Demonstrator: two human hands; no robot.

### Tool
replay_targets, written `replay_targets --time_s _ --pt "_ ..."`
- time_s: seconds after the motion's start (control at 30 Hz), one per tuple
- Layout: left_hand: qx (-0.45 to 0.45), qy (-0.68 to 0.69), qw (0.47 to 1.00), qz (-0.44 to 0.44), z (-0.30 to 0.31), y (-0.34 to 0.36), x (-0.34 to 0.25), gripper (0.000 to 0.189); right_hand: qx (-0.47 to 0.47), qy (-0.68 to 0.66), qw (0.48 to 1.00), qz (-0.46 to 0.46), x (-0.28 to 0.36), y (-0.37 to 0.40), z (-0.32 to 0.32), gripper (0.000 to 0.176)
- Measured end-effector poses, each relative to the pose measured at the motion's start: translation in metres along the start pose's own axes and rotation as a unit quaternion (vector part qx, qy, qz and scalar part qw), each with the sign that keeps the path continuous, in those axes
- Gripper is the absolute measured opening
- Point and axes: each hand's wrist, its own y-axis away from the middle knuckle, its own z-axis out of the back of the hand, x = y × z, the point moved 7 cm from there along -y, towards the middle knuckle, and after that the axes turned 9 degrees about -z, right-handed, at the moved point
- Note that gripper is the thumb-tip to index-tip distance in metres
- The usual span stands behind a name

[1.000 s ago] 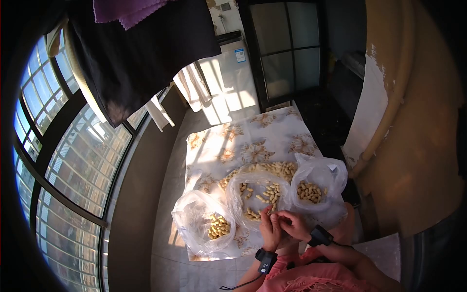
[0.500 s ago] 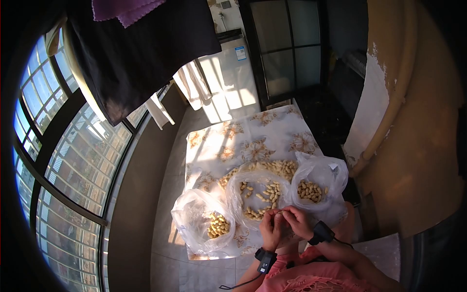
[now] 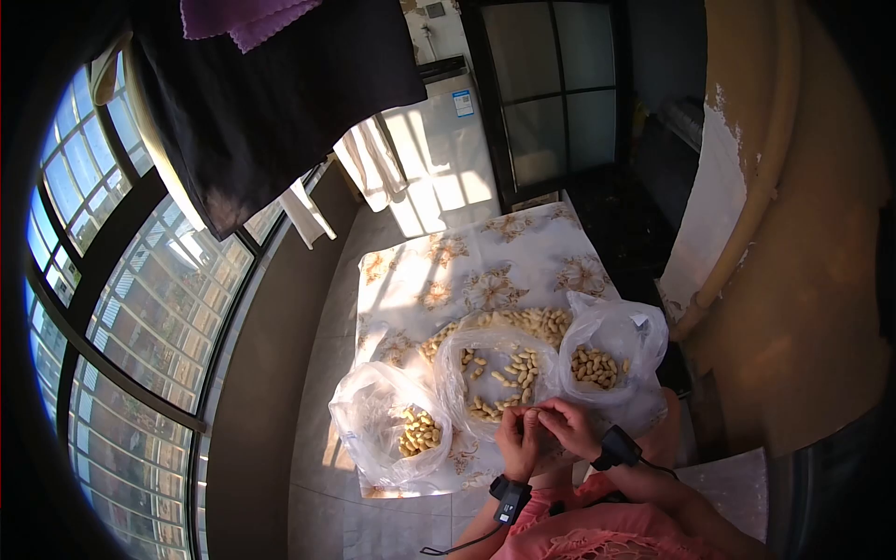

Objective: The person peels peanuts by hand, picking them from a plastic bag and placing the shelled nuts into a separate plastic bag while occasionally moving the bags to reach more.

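My left hand (image 3: 519, 442) and my right hand (image 3: 570, 426) meet fingertip to fingertip at the near rim of the middle plastic bag (image 3: 448, 378). Both are closed in a pinch; whatever sits between the fingers is too small and covered to make out. Peanuts in their shells (image 3: 523, 373) lie inside this bag, mostly along its right and near sides. To the left, another clear bag (image 3: 359, 420) holds a small heap of peanuts (image 3: 419, 435). The right-hand bag (image 3: 644, 327) holds more peanuts (image 3: 595, 368), close beyond my right hand.
Behind the middle bag, a band of peanuts (image 3: 537, 322) spreads over the flowered tablecloth (image 3: 411, 280). Dark cloth (image 3: 280, 112) hangs at upper left, before barred windows (image 3: 159, 308). A white appliance (image 3: 448, 149) stands beyond the table; a brown wall (image 3: 793, 308) rises at right.
My right hand's fingers have shifted slightly, still against the left fingertips. The bags and peanuts look the same.
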Motion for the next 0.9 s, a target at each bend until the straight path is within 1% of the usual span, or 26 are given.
replay_targets --time_s 0.1,0.2,0.3,0.37,0.5,0.6,0.7,0.77,0.9 --pt "0.002 -0.016 1.000 0.008 0.000 0.000 0.001 0.015 0.002 0.015 1.000 -0.004 -0.002 0.000 0.000 0.018" --pt "-0.019 0.020 0.999 0.022 0.000 -0.001 -0.002 0.017 -0.003 0.021 1.000 -0.013 -0.002 0.000 0.001 0.017" --pt "-0.017 0.009 1.000 0.007 0.000 -0.004 -0.010 0.017 -0.015 0.037 0.999 0.001 0.000 0.000 0.002 0.017" --pt "-0.010 -0.017 1.000 -0.019 0.000 -0.006 -0.015 0.018 -0.017 0.052 0.998 0.004 0.000 0.000 0.002 0.017" --pt "-0.002 -0.033 0.999 -0.009 0.001 -0.005 -0.016 0.015 -0.013 0.067 0.998 0.013 0.006 0.000 0.001 0.016" --pt "-0.005 -0.025 1.000 0.003 0.001 -0.005 -0.016 0.016 -0.009 0.055 0.998 0.024 0.010 0.001 -0.001 0.015" --pt "-0.010 -0.017 1.000 0.007 0.000 -0.003 -0.011 0.015 -0.004 0.026 1.000 0.004 0.001 0.001 0.000 0.015" --pt "-0.031 0.040 0.998 0.023 -0.001 -0.001 -0.007 0.013 0.007 0.062 0.998 0.025 -0.003 0.000 0.001 0.015" --pt "-0.012 0.042 0.999 0.031 -0.001 0.001 0.003 0.015 0.014 0.093 0.995 0.032 -0.004 0.000 0.002 0.016"
